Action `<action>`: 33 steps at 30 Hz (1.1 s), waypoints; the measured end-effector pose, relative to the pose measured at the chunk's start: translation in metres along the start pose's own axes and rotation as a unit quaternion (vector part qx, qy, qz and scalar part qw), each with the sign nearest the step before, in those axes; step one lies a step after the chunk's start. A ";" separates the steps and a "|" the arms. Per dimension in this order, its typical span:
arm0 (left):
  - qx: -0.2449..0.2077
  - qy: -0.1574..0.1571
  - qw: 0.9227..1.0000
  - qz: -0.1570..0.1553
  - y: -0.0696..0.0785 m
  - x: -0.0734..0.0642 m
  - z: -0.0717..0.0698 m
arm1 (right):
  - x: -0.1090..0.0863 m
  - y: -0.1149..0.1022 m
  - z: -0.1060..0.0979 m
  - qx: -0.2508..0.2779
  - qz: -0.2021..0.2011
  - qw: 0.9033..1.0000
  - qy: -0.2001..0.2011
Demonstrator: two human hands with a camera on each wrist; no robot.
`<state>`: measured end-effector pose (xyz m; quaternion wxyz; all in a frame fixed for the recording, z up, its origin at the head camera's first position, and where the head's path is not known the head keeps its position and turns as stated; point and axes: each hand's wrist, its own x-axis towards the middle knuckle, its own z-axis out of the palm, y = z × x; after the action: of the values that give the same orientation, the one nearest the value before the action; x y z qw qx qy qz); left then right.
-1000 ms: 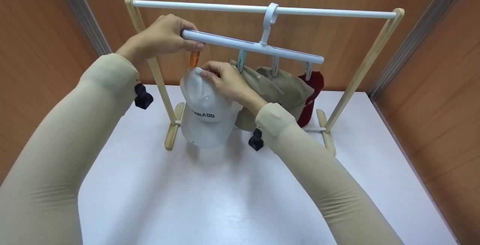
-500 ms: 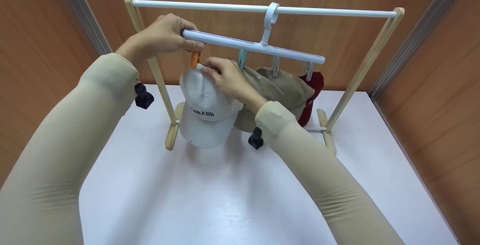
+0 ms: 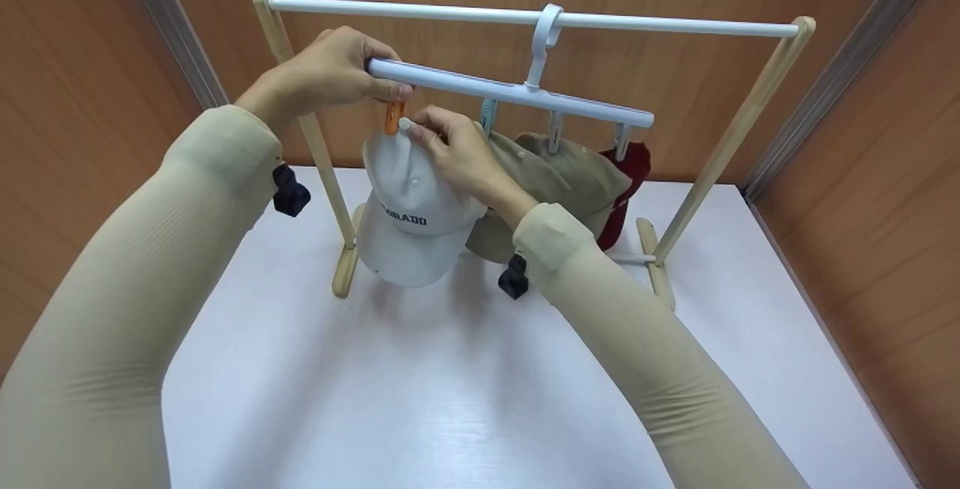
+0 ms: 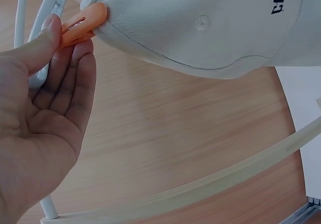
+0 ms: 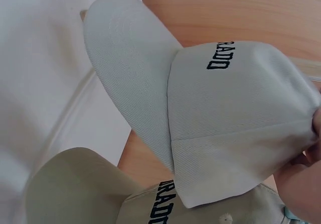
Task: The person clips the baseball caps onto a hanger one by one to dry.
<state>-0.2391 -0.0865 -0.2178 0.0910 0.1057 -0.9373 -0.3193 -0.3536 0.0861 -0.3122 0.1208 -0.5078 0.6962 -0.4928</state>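
At the left end of the white hanger bar (image 3: 480,85), my left hand (image 3: 330,73) pinches an orange clothespin (image 4: 83,25) between thumb and fingers. A white baseball cap (image 3: 412,204) with dark lettering hangs brim down under it. My right hand (image 3: 461,148) pinches the cap's crown near its top button (image 3: 406,123). In the left wrist view the clothespin's tip overlaps the crown edge beside the button. To the right, a khaki cap (image 3: 559,181) hangs from a teal clothespin (image 3: 488,115) and a grey clothespin (image 3: 555,133).
A dark red cap (image 3: 637,163) hangs from another grey clothespin (image 3: 622,141) at the bar's right end. The hanger's hook (image 3: 546,31) loops over the white rod (image 3: 420,12) of a wooden-legged rack (image 3: 735,144). The rack stands on a white table (image 3: 450,399), with wood-grain panels (image 3: 862,249) around it.
My right hand has moved up slightly, raising the white cap's top button closer beside the orange clothespin. My left hand stays at the bar's left end.
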 end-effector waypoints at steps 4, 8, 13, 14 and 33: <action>-0.002 0.001 1.000 0.007 0.000 0.000 0.001 | 0.000 0.000 -0.001 -0.006 0.009 1.000 -0.001; 0.001 0.000 1.000 0.014 -0.001 0.000 0.003 | 0.000 0.000 -0.002 -0.014 0.019 1.000 -0.003; 0.008 -0.006 1.000 0.013 -0.003 -0.001 0.003 | 0.000 -0.002 -0.002 -0.017 0.025 1.000 -0.004; 0.006 -0.008 1.000 0.013 -0.003 0.000 0.002 | 0.000 -0.003 -0.003 -0.019 0.026 0.999 -0.004; -0.017 0.004 1.000 0.024 -0.014 -0.007 0.007 | -0.023 -0.008 -0.026 -0.078 0.009 0.996 -0.047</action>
<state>-0.2320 -0.0915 -0.2328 0.1043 0.0831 -0.9336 -0.3326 -0.3557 0.1193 -0.3008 0.1179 -0.5322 0.7306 -0.4112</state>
